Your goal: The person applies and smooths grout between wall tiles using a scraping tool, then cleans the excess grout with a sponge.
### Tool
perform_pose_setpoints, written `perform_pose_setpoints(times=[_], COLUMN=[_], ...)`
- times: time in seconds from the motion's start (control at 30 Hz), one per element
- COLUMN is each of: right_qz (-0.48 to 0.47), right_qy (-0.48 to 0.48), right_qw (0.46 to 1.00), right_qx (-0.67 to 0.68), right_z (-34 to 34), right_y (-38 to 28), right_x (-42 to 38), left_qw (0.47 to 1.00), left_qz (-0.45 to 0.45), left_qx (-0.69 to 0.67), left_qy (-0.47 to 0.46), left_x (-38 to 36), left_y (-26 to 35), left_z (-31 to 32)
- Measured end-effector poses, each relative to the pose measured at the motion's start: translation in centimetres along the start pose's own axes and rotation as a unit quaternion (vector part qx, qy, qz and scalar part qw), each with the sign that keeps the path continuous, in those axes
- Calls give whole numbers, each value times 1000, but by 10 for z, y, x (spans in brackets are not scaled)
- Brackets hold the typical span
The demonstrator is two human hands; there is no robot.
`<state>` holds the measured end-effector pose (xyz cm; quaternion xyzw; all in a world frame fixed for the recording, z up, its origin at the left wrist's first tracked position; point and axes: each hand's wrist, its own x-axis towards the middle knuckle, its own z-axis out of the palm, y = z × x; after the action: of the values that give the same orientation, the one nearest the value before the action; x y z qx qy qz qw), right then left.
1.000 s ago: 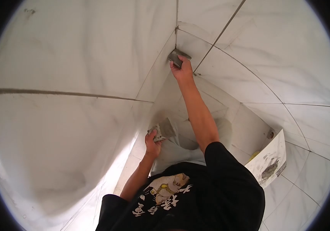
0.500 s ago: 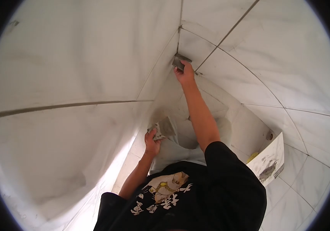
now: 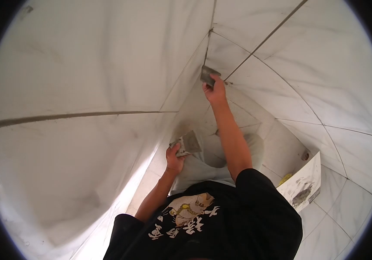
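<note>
My right hand reaches up into the corner of two white tiled walls and grips a small grey scraper, its blade pressed against the grey grout joint there. My left hand is lower, near my body, holding a flat grey pad smeared with grout, tilted toward the left wall. Both arms are bare below black short sleeves.
White marble-look wall tiles with dark grout lines close in on the left and right. A white toilet stands below in the corner. A stained white board leans at the lower right, beside a small pipe outlet.
My right hand with the scraper has slid down the corner joint a little. The view has shifted slightly; my left hand has stayed in place with the pad.
</note>
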<state>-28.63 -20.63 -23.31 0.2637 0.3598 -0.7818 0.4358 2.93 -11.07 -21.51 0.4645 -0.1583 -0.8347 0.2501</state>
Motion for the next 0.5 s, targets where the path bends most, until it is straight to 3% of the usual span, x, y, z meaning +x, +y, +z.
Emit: perform_pose_setpoints(times=[0.1,0.2,0.27,0.3,0.37,0.43,0.5], right_qz=[7,25,39,49,31,18,-20], right_qy=[24,17,2,-14,-29,-37,-128], right_qw=[1000,998,997,996,996,995,986], right_qx=[0,50,59,68,79,87,100], right_z=[-1,9,27,37,58,56,52], right_y=[0,-4,-11,-18,-29,-31,-32], right_x=[27,81,75,65,17,-14,-33], left_qw=[1000,996,941,940,1000,1000,1000], left_qz=[-5,28,153,152,-1,-2,0], left_qx=[-2,82,303,304,25,14,3], left_qy=[-12,-21,-1,-1,12,2,-11], left_x=[2,2,-11,-11,-3,9,10], left_y=[-1,-9,-8,-7,-4,-11,-14], left_z=[1,-13,-3,-3,1,-11,-17])
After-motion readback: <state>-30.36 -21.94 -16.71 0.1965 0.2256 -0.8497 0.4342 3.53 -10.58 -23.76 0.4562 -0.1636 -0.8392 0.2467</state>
